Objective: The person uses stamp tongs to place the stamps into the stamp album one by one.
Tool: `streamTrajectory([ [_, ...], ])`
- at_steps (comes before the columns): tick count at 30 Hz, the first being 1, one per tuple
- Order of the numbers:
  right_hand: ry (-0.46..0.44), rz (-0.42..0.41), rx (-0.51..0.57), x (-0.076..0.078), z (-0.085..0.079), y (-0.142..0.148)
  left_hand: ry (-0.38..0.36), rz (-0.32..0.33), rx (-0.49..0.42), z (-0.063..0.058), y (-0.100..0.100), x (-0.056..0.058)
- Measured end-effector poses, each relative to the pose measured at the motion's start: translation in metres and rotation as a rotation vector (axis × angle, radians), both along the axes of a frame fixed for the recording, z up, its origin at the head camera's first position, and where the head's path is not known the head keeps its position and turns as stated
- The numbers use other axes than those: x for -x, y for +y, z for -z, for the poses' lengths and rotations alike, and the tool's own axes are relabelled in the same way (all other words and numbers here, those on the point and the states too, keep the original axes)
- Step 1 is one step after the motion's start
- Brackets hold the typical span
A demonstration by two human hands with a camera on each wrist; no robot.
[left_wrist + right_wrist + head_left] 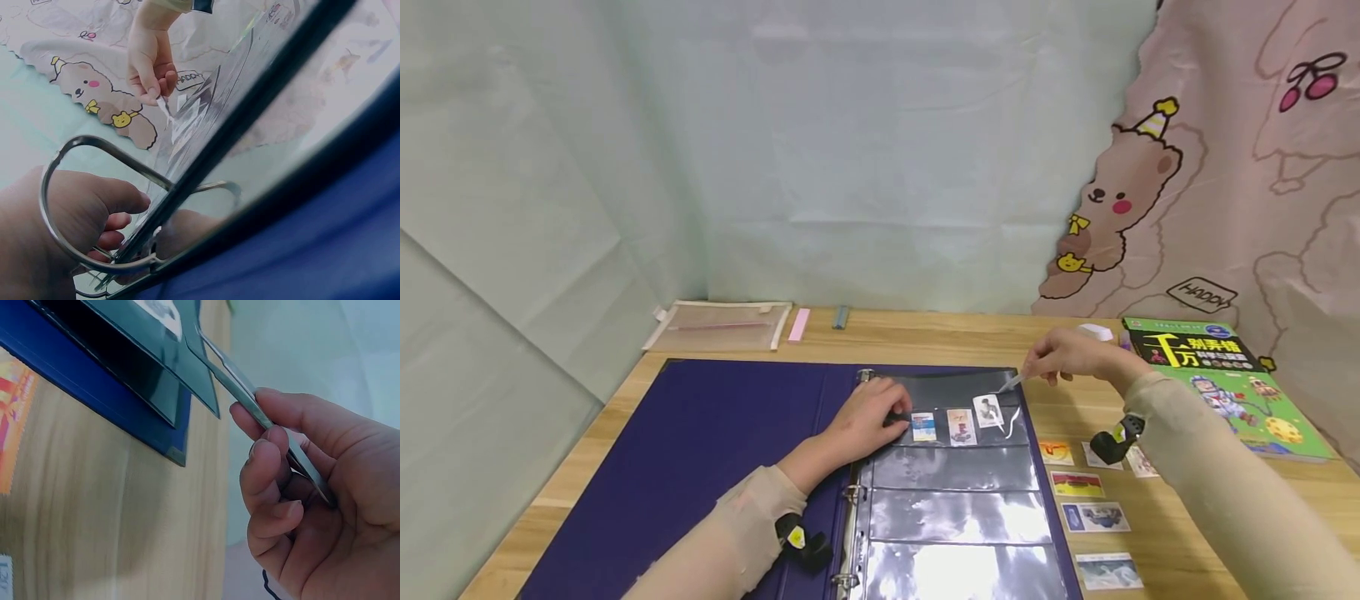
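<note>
My right hand [1067, 354] holds metal tweezers [240, 394] between thumb and fingers, their tips over the album page's upper right. A tilted stamp [988, 411] with a dark figure lies by the tips; whether they touch is unclear. Left of it, a reddish stamp [961, 426] and a blue-and-white stamp [923, 426] sit in the same clear pocket row. My left hand [868, 417] rests on the page's inner upper part beside the rings, fingers loosely bent, thumb near the blue-and-white stamp. A binder ring [47, 187] crosses in front of it in the left wrist view.
The blue binder [722, 467] lies open on the wooden table. Several loose stamps, among them a red-and-yellow one [1077, 484], lie right of it. A green book [1247, 400] sits farther right. Behind are a zip pouch [722, 327], a pink strip [800, 325] and a grey-green strip [841, 317].
</note>
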State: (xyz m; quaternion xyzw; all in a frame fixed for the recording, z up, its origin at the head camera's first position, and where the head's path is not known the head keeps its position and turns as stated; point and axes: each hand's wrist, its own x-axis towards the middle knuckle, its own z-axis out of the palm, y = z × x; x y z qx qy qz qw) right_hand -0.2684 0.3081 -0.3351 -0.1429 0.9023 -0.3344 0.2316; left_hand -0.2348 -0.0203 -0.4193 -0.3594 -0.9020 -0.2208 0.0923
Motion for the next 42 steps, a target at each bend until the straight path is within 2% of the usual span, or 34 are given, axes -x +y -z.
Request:
streamTrajectory([
  [6, -0.03, -0.008, -0.003, -0.0004, 0.0, -0.0054, -0.003, -0.001, 0.002, 0.0007, 0.0004, 0.0003],
  [17, -0.025, -0.07, -0.032, 0.0014, 0.0024, -0.0063, -0.012, -0.003, -0.038, -0.0011, 0.0008, -0.0004],
  [26, -0.029, -0.077, -0.058, 0.0007, 0.0042, -0.0093, -0.01, -0.011, -0.032, -0.0017, 0.0019, -0.0003],
  [42, -0.035, -0.102, -0.022, -0.001, -0.0025, -0.0055, -0.009, -0.02, -0.019, 0.0018, 0.002, 0.0007],
])
